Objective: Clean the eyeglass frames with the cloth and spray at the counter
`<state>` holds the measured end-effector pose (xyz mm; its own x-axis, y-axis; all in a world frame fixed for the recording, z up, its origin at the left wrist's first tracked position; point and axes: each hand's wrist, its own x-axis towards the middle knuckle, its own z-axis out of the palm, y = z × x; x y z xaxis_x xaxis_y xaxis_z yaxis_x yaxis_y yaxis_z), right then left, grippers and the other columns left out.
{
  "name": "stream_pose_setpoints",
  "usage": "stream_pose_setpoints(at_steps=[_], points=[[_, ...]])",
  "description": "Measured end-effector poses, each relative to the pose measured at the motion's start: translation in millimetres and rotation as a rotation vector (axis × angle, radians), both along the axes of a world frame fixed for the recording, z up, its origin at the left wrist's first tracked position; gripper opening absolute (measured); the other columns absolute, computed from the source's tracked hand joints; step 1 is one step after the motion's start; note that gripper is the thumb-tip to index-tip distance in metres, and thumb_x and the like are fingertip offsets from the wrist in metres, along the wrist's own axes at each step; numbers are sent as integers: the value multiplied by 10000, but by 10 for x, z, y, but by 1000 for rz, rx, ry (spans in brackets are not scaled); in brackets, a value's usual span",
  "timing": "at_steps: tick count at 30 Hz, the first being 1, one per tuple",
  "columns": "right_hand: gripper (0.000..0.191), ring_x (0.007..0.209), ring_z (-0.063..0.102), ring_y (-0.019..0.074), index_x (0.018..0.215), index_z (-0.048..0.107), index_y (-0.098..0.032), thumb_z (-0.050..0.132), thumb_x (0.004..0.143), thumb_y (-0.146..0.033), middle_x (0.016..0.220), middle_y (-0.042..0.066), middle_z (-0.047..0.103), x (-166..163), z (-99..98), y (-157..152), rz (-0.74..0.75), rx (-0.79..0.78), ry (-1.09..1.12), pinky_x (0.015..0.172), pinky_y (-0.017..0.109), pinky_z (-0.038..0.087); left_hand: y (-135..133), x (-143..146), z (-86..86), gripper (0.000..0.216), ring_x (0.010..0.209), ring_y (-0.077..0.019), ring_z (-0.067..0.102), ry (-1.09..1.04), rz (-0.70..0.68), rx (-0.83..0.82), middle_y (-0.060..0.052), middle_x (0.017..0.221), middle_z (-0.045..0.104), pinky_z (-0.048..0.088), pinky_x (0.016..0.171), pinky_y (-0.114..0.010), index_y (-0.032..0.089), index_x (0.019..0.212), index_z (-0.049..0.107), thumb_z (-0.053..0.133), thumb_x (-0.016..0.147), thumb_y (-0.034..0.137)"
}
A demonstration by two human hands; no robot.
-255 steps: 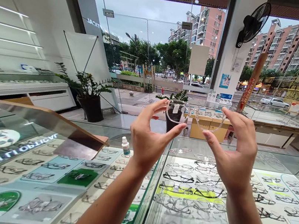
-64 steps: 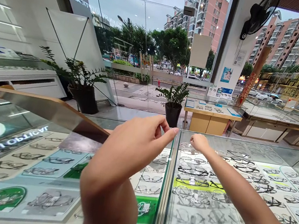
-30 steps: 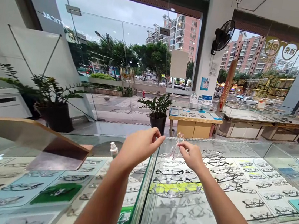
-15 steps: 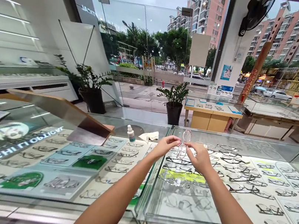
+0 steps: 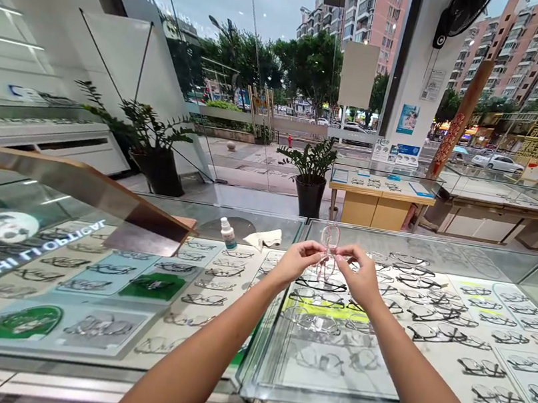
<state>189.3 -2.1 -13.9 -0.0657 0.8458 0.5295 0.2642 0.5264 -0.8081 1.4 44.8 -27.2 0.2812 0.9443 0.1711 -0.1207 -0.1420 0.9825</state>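
A pair of pale pink, clear-framed glasses (image 5: 329, 237) stands on end above the glass display counter (image 5: 271, 390). My left hand (image 5: 296, 263) pinches them from the left and my right hand (image 5: 363, 276) pinches them from the right, both with fingers closed. Both arms reach out over the counter's middle seam. Under the glass lie several rows of glasses frames (image 5: 434, 314).
A small white dropper bottle (image 5: 227, 233) and a folded white cloth (image 5: 263, 237) lie on the counter's far side, left of my hands. A tilted mirror (image 5: 97, 203) stands at the left. Potted plants (image 5: 311, 175) and more counters sit by the shop window.
I held clear glasses up with both hands, then lowered them. My right hand reached to the far counter and took pink glasses; both hands now hold them upright, slightly higher than half a second ago.
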Motion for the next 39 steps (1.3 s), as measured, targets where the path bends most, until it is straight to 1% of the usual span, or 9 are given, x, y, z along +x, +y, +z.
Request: stream_pose_setpoints(at_steps=[4, 8, 16, 19, 22, 27, 29, 35, 39], points=[[233, 829, 671, 211, 833, 671, -231, 737, 815, -454, 877, 33, 743, -14, -24, 59, 36, -156, 140, 770, 347, 514, -38, 19, 26, 472, 727, -139, 607, 13, -15, 29, -19, 778, 698, 479, 696, -283, 164, 831, 723, 926, 619, 533], [316, 813, 637, 211, 787, 708, -229, 774, 773, -537, 834, 28, 730, -7, -56, 105, 101, -265, 229, 812, 365, 501, -72, 27, 38, 451, 748, -168, 641, 67, -67, 55, -29, 773, 708, 493, 717, -309, 167, 853, 719, 893, 672, 541], [333, 747, 552, 176, 667, 663, -231, 819, 696, -523, 712, -12, 651, 1, -41, 97, 146, -336, 310, 784, 337, 471, -33, 19, 11, 447, 834, -198, 661, 107, -8, 134, -71, 875, 744, 515, 799, -340, 162, 878, 730, 847, 712, 561], [303, 749, 544, 177, 667, 653, -230, 786, 724, -496, 715, -6, 647, 5, -35, 95, 152, -360, 310, 793, 343, 459, -17, 3, -4, 393, 818, -198, 651, 201, 97, 222, -71, 875, 742, 493, 754, -319, 172, 883, 731, 783, 771, 545], [269, 787, 574, 183, 677, 660, -226, 768, 736, -465, 763, 6, 682, 12, -27, 93, 173, -380, 329, 828, 351, 455, -14, -36, -8, 314, 828, -204, 640, 312, 282, 333, -64, 897, 741, 464, 733, -313, 190, 889, 722, 678, 849, 499], [219, 795, 623, 187, 646, 658, -221, 773, 706, -398, 749, 12, 707, 17, -10, 73, 293, -487, 332, 829, 346, 459, 8, -153, 0, 223, 920, -238, 618, 449, 575, 478, -63, 943, 735, 446, 842, -363, 217, 893, 696, 556, 929, 387], [210, 792, 639, 187, 636, 655, -220, 780, 700, -376, 730, 10, 710, 12, -13, 66, 331, -526, 337, 826, 343, 463, 26, -188, -1, 213, 936, -256, 597, 509, 628, 529, -66, 936, 736, 431, 868, -386, 226, 881, 697, 556, 935, 376], [295, 857, 672, 191, 703, 623, -224, 817, 706, -446, 828, 19, 728, 27, -28, 99, 367, -545, 445, 814, 329, 482, 40, -178, -27, 200, 1022, -279, 605, 567, 609, 559, -85, 1025, 736, 438, 917, -411, 231, 965, 687, 561, 955, 386], [345, 932, 682, 203, 726, 602, -228, 844, 690, -472, 957, 42, 759, 61, -1, 109, 367, -567, 513, 823, 325, 500, 7, -156, -22, 269, 1179, -336, 565, 599, 818, 510, -124, 1232, 674, 394, 1027, -496, 226, 1161, 647, 586, 922, 332]])
